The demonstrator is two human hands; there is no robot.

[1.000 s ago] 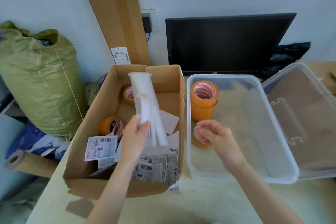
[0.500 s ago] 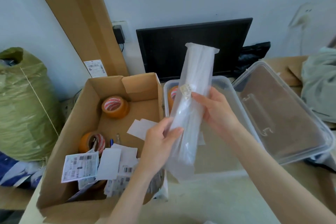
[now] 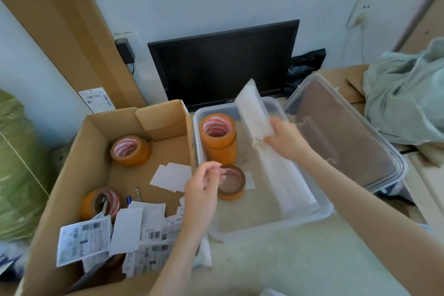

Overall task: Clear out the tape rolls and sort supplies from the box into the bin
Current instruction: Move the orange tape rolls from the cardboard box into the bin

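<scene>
- Tape rolls are split between two places: in the clear plastic bin (image 3: 322,212) a stack of orange rolls (image 3: 218,138) stands at the back left with one thin, nearly spent roll (image 3: 231,182) lying flat in front of it; in the cardboard box (image 3: 96,125) a full roll (image 3: 130,150) sits near the back and another (image 3: 101,203) leans among the papers, still to be moved.
- Long white plastic-wrapped packet (image 3: 271,151) lies slanted along the bin's right side, its far end raised above the rim; the right hand (image 3: 286,138) is closed on it about midway.
- Left hand (image 3: 204,185) hovers over the box's right wall, fingers loosely curled and holding nothing I can make out.
- Handling, as a judgement: the rolls look rigid and fairly light, easiest pinched through the core or across the rim. The packet looks light, its film likely slippery, so a mid-length grip suits it. The loose labels (image 3: 83,239) are flimsy and better gathered in a bunch.
- Hard to tell: what the packet holds, since the wrap is cloudy; a small glassy item and a blue tip (image 3: 129,198) beside the leaning roll are too small to name; the box's near corner is buried under paper, so more supplies may lie beneath.
- Bin's lid (image 3: 346,137) leans open at the right, on the bench (image 3: 288,267).
</scene>
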